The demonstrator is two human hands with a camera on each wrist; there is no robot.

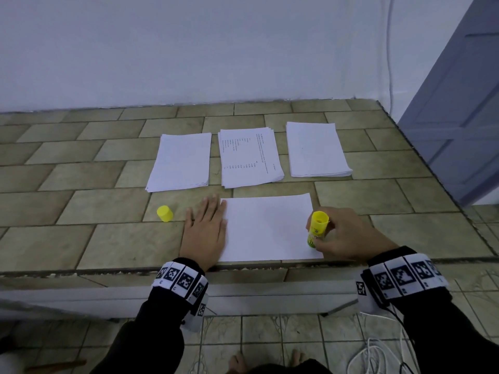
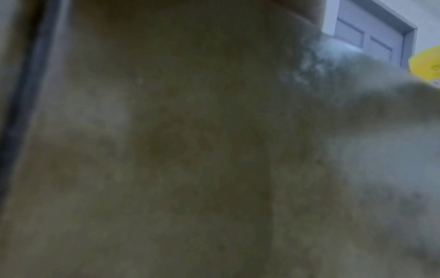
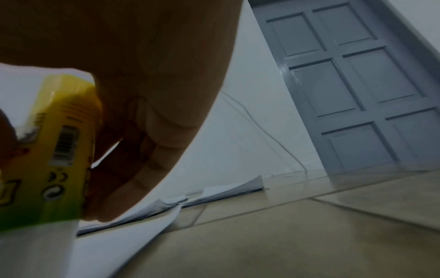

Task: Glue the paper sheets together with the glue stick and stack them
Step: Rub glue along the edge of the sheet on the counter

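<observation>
A single white sheet lies near the front edge of the tiled ledge. My left hand lies flat with straight fingers on the sheet's left edge. My right hand grips an uncapped yellow glue stick, held upside down with its tip on the sheet's right edge. In the right wrist view the glue stick shows its barcode, with my fingers curled round it above the sheet. The yellow cap stands left of my left hand. The left wrist view is a dark blur.
Three paper stacks lie in a row behind the sheet: a left stack, a printed middle stack and a right stack. A white wall rises behind. A grey door stands at the right. White cables lie on the floor below.
</observation>
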